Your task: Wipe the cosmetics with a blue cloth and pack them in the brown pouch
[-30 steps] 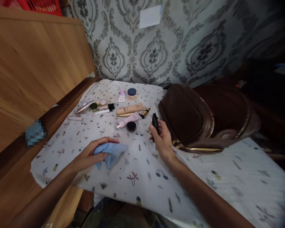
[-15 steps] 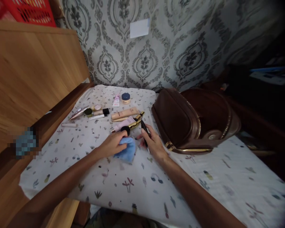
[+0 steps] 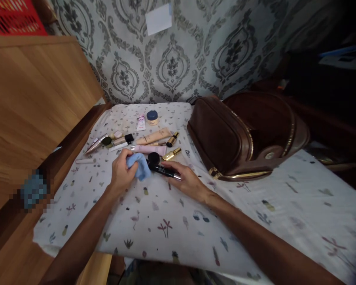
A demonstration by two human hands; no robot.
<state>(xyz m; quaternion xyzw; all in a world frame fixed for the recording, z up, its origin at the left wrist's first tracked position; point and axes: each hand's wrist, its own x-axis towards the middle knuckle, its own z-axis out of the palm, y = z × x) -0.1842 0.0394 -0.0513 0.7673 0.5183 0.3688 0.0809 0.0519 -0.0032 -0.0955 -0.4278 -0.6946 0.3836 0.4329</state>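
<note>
Your L hand (image 3: 122, 171), well left of the brown bag (image 3: 225, 134), is closed round the blue cloth (image 3: 140, 166), bunched low over the printed sheet (image 3: 172, 221). Nearer the bag, the black tube (image 3: 163, 171) sits approx level, just beside the cloth. Your R hand (image 3: 187, 181) pinches its bag-side end. Behind these, left of the bag: pink tube (image 3: 150, 149), black pot (image 3: 153, 157), gold lipstick (image 3: 171, 154).
</note>
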